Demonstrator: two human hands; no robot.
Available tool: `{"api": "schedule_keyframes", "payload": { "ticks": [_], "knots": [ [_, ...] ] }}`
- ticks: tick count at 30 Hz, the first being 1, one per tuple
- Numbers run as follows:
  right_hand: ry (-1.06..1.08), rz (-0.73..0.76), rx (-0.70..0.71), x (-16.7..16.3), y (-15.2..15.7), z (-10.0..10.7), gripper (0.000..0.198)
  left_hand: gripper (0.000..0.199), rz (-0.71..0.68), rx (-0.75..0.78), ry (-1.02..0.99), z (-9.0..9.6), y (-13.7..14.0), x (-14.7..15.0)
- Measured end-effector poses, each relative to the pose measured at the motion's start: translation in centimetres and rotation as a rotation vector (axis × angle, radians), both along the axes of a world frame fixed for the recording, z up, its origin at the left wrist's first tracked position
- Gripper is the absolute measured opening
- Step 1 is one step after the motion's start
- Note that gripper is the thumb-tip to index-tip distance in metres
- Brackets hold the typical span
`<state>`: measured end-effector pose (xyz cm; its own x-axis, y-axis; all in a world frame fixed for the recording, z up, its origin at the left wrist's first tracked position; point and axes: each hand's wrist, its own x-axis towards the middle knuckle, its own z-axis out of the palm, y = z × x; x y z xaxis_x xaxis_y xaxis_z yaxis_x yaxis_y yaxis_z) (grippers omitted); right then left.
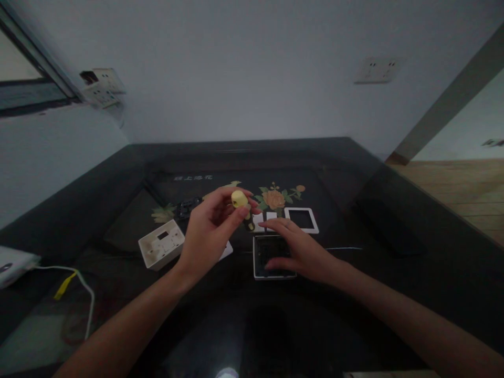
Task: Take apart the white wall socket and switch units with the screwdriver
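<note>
The left hand (210,223) curls its fingers around a rounded yellow-and-black handle (239,199). The right hand (302,248) spreads thumb and fingers over a square, pale-rimmed dark box (260,254) on the glossy black table (189,315); contact is hard to tell.

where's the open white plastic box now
In the head view, the open white plastic box sits on the glossy black table, left of the person's left hand, nearer the camera than the black plastic part.
</note>
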<state>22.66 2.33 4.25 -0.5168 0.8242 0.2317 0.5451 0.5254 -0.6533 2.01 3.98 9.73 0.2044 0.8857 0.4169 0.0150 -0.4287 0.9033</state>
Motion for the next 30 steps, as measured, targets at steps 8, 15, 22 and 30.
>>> {"api": "schedule_keyframes", "payload": {
  "ticks": [8,15,22,30],
  "knots": [
    [-0.224,-0.012,-0.017,0.4,-1.8,-4.1,0.092,0.020,-0.039,-0.028,0.036,-1.4,0.8,0.5],
    [-0.200,-0.011,-0.012,0.3,-1.6,-4.2,0.088,0.018,-0.044,-0.022,0.062,-1.4,0.9,0.4],
    [-0.197,-0.017,0.004,0.3,-1.6,-4.3,0.087,0.017,-0.058,-0.040,0.080,-1.4,1.1,0.3],
    [-0.223,-0.010,0.011,0.3,-1.6,-4.3,0.087,0.030,-0.270,0.059,0.197,-1.1,1.0,-0.4]
  ]
}}
